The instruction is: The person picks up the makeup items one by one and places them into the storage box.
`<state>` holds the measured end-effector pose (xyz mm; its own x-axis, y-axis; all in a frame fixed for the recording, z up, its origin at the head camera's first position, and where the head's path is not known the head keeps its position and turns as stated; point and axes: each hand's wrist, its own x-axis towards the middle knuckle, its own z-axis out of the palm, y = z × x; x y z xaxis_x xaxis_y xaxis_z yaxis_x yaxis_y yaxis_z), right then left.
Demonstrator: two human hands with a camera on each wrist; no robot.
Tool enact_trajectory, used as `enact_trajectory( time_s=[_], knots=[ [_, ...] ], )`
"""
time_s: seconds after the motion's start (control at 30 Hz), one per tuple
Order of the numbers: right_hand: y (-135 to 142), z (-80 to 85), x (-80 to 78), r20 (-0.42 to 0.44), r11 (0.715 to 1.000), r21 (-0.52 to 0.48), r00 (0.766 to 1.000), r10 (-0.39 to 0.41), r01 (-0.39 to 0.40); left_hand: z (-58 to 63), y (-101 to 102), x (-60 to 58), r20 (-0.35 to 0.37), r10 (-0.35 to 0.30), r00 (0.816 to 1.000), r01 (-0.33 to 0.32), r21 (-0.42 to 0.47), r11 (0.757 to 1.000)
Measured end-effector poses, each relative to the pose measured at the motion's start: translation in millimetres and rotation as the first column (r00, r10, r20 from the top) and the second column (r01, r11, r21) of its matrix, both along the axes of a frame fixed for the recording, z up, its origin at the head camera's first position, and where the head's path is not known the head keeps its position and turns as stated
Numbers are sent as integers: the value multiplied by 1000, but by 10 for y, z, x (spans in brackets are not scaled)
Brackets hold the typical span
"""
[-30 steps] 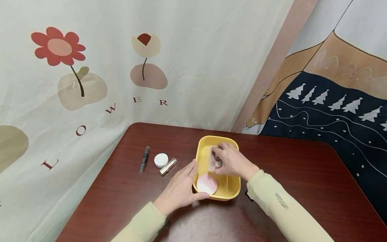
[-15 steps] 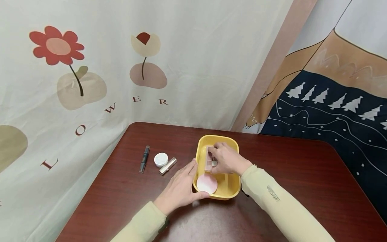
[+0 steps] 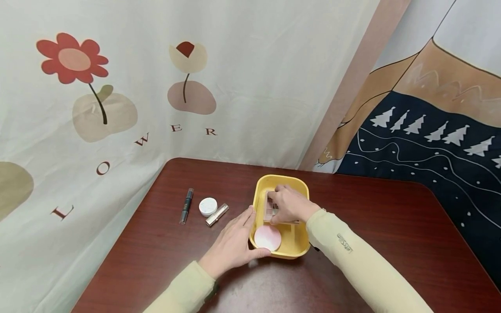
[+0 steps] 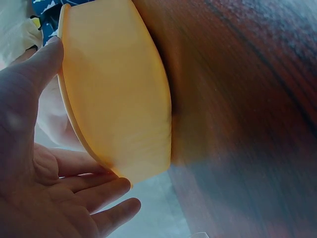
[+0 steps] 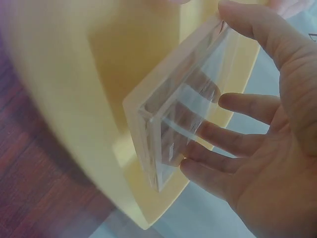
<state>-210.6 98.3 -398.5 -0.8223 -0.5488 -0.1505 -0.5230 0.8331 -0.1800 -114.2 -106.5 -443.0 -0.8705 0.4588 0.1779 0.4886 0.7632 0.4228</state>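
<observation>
Right hand (image 3: 290, 204): you pinch the palette (image 3: 269, 209) between thumb and fingers.
Left hand (image 3: 231, 245): your thumb and nearly straight fingers rest on the rim of the bin (image 3: 299, 240).
Palette: inside the bin, beyond the disc (image 3: 268, 238); whether it touches bottom, you cannot tell.
Table (image 3: 391, 226): pen (image 3: 186, 206), jar (image 3: 208, 206) and tube (image 3: 217, 215) left of the bin, jar just beside tube.

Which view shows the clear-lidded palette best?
The right wrist view: the clear-lidded palette appears close, large and mostly uncovered. The head view shows it small, partly hidden by the right hand; the left wrist view doesn't show it.
</observation>
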Motion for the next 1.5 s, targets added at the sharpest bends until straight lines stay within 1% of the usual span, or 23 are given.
enact_trajectory(
  time_s=[0.3, 0.47, 0.77, 1.03, 1.27, 1.5],
  knots=[
    [-78, -27, -41, 11, 998, 55, 1000, 13, -14, 10, 4, 4, -3, -1, 1000, 1, 3, 1000],
    [-117, -47, -73, 14, 998, 69, 1000, 14, -15, 7, 3, 4, -3, -1, 1000, 1, 0, 1000],
    [-201, -72, -97, 47, 995, 103, 999, -10, 5, 5, 2, 7, 12, 7, 1000, -6, -10, 1000],
    [-214, -123, -127, 74, 995, 98, 996, -43, 35, 2, 3, 6, 10, 6, 1000, -6, -8, 1000],
    [-250, -157, -143, 69, 993, 112, 997, -31, 23, 0, 6, -1, 9, 5, 1000, -4, -10, 1000],
    [-276, -186, -151, 113, 993, 104, 992, -62, 50, -2, 4, 4, 14, 5, 1000, -5, -3, 1000]
  ],
)
